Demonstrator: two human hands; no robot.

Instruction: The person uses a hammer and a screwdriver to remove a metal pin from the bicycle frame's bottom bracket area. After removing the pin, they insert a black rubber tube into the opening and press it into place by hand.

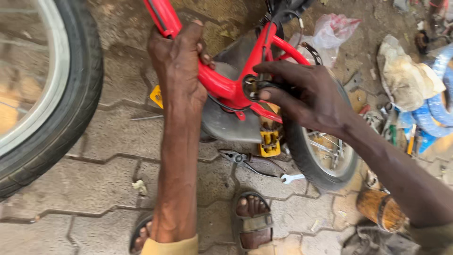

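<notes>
Sandalled feet (pixel 254 222) of mine stand nearest, on the grey paving (pixel 89 189), with my left forearm running up between them. My left hand (pixel 178 61) is closed tight around the slanting tube of the red bicycle frame (pixel 218 82), fingers wrapped over it and thumb behind. My right hand (pixel 309 97) comes in from the right, fingers loosely curled and only partly open, their tips pinching a dark ring (pixel 255 87) at the round shell in the middle of the frame. A black cable loops across the frame just under that shell, and the yellow pedal (pixel 270 141) hangs below it, near the small rear wheel (pixel 323 156) that my right wrist partly covers. Pliers (pixel 243 159) and a small spanner (pixel 292 178) lie on the ground just beyond my feet. Far left, a large black tyre (pixel 61 94) fills the edge. To the right sit a dirty cloth (pixel 406 75), blue tubing (pixel 436 111) and a rusty can (pixel 380 208).
</notes>
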